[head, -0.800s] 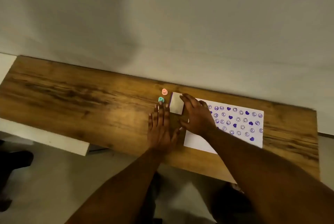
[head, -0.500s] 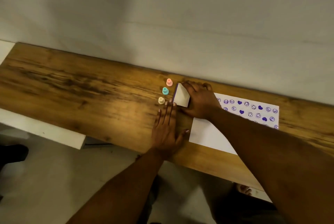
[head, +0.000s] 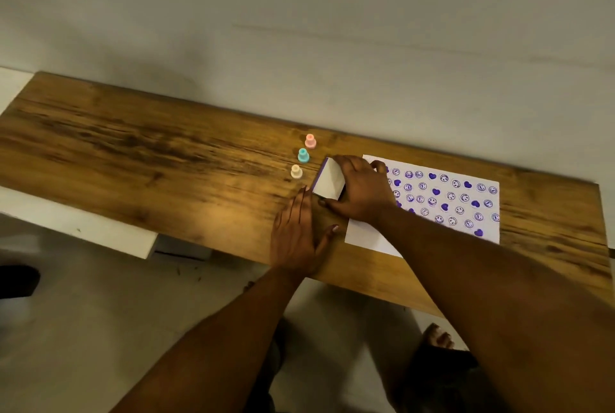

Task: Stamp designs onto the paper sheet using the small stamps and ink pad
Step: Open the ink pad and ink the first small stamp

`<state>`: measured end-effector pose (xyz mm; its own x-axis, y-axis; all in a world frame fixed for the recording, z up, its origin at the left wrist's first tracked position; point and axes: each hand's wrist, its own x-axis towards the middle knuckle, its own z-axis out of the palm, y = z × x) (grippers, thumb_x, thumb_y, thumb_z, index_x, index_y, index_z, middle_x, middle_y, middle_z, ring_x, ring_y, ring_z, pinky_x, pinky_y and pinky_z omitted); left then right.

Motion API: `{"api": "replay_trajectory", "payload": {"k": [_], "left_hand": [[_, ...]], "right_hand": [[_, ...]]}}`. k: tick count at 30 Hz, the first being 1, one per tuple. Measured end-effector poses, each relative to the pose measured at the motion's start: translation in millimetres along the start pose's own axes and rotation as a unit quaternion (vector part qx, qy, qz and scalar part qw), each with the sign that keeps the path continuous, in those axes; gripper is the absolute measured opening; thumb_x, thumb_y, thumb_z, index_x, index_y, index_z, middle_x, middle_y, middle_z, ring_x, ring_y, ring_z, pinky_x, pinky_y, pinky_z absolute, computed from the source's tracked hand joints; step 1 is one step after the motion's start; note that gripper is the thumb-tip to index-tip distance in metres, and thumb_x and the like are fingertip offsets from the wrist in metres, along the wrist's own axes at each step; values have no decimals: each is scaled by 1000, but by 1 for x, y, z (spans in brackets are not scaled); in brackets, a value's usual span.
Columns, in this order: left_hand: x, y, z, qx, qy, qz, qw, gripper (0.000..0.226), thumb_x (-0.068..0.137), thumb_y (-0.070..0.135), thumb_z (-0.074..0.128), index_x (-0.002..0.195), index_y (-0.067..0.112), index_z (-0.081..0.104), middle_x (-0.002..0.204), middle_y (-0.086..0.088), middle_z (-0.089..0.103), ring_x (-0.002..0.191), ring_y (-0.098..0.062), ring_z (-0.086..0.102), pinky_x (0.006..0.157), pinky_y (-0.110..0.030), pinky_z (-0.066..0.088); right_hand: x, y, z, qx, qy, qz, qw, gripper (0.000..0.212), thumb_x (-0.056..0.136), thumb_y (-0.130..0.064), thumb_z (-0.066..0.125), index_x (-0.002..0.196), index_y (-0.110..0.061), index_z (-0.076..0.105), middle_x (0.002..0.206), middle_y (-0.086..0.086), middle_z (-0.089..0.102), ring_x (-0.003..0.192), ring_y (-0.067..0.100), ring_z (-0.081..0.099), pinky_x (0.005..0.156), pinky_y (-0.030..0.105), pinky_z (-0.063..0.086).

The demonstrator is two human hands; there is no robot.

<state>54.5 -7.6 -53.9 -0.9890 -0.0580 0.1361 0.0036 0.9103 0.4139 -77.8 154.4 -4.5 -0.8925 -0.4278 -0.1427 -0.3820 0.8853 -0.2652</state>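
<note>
Three small stamps [head: 303, 155] (pink, teal, cream) stand in a row on the wooden table [head: 149, 159], just left of the ink pad [head: 329, 181]. The right hand [head: 361, 193] grips the pad, tilted up with a purple edge showing; can't tell what's underneath. That hand and forearm hide the paper sheet's [head: 362, 234] left side and part of its near edge. The left hand [head: 296, 236] lies flat, fingers straight, tips by the pad. Pale wall [head: 299, 29] behind, light floor [head: 100, 312] below.

Count three small plastic stamps at frame centre: pink stamp [head: 310, 141], teal stamp [head: 303, 155], cream stamp [head: 296, 172]. You also have one white square ink pad [head: 329, 181] and one white paper sheet [head: 362, 234].
</note>
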Motion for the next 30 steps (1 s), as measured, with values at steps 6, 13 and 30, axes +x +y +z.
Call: {"api": "replay_trajectory", "payload": {"k": [6, 13, 30], "left_hand": [[4, 2, -10, 29, -65, -54, 996, 102, 91, 79, 52, 164, 13, 28, 167, -11, 38, 154, -31, 36, 126, -47, 27], [1, -11, -20, 15, -79, -87, 993, 89, 88, 67, 45, 160, 14, 37, 170, -10, 33, 158, -30, 28, 129, -47, 23], [-14, -45, -41, -113, -77, -65, 988, 79, 87, 55, 78, 151, 18, 48, 172, -4, 29, 161, -21, 19, 130, -44, 19]], "right_hand": [[-22, -23, 5, -19, 12, 16, 1000, 105, 67, -90, 52, 152, -31, 34, 142, 4, 49, 131, 27, 44, 106, 49, 34], [-41, -55, 7, -46, -23, 60, 997, 97, 69, -89, 56, 148, -35, 40, 147, 6, 44, 136, 29, 40, 111, 50, 32], [-77, -53, 11, -50, -71, -34, 996, 79, 92, -55, 65, 159, -27, 32, 160, 2, 33, 146, 27, 30, 116, 44, 34]]}}
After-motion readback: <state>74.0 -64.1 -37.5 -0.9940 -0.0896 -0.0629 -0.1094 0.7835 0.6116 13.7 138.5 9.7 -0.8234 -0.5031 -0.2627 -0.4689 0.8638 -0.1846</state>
